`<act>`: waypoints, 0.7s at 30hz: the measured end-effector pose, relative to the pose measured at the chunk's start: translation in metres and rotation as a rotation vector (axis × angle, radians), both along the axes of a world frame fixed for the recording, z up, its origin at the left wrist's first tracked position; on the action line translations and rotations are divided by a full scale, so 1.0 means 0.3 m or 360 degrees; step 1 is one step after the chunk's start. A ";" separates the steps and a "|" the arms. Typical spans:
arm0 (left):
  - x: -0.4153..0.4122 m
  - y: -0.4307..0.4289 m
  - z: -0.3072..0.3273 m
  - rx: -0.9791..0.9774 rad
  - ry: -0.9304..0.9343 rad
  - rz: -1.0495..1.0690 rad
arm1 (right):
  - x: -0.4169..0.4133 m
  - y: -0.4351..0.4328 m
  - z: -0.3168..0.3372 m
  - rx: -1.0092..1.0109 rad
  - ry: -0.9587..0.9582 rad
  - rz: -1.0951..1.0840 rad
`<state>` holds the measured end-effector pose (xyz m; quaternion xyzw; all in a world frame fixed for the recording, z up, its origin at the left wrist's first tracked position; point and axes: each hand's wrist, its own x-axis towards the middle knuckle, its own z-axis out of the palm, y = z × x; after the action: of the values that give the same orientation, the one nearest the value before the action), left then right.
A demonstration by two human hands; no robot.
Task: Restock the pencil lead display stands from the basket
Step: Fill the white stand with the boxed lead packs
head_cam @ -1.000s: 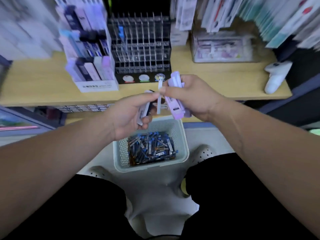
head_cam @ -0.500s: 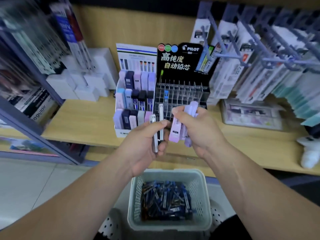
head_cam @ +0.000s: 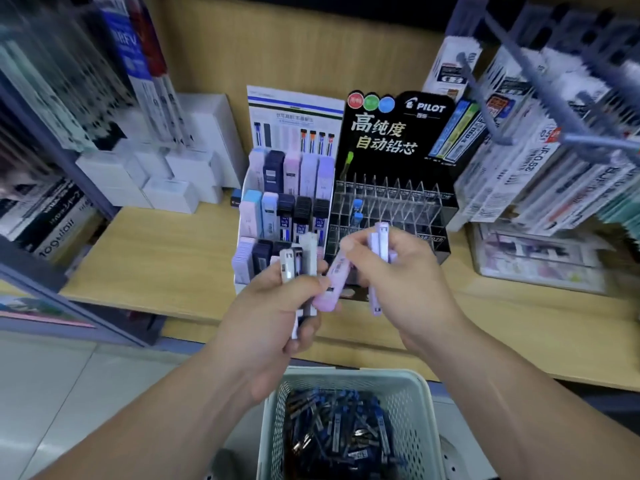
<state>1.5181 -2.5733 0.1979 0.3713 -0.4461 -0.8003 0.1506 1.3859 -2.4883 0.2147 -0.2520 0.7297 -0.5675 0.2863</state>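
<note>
My left hand (head_cam: 277, 306) grips upright white lead cases (head_cam: 287, 265), my right hand (head_cam: 401, 285) grips lilac lead cases (head_cam: 379, 244), a pink case (head_cam: 334, 275) slants between them, and the white tiered stand (head_cam: 294, 112) sits at twelve o'clock, nearer my left, with the basket (head_cam: 346, 375) at six.

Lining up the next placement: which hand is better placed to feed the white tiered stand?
Left, probably. The left hand holds its pale cases upright, directly before the front row of the white stand. The right hand grips lavender cases further right, before the black Pilot stand.
</note>
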 end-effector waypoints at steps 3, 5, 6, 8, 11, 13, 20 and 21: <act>0.006 -0.018 0.005 0.0168 -0.0038 0.0145 | -0.015 0.017 0.017 -0.0066 0.0167 0.0116; 0.010 -0.022 0.006 0.0223 -0.0091 0.0196 | -0.013 0.032 0.028 -0.0083 0.0207 0.0370; 0.012 -0.021 0.007 0.0245 -0.0109 0.0208 | -0.006 0.039 0.030 -0.0047 0.0233 0.0518; 0.011 -0.013 0.008 0.0289 -0.0142 0.0217 | 0.006 0.048 0.020 0.0034 0.0322 0.0723; 0.007 0.002 -0.006 0.0323 -0.0218 0.0235 | 0.019 0.053 0.001 0.0115 0.0498 0.0819; 0.005 0.006 -0.015 0.0344 -0.0257 0.0245 | 0.021 0.052 -0.013 0.0156 0.0653 0.0823; 0.029 -0.023 -0.009 0.0430 -0.0257 0.0319 | -0.005 0.027 -0.050 0.0099 0.0640 0.0514; 0.037 -0.035 -0.008 0.0431 -0.0242 0.0329 | -0.009 0.020 -0.052 0.0081 0.0622 0.0452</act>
<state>1.5291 -2.5839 0.1955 0.4916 -0.3038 -0.8029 0.1466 1.3830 -2.4822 0.1990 -0.4499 0.7425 -0.4435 0.2228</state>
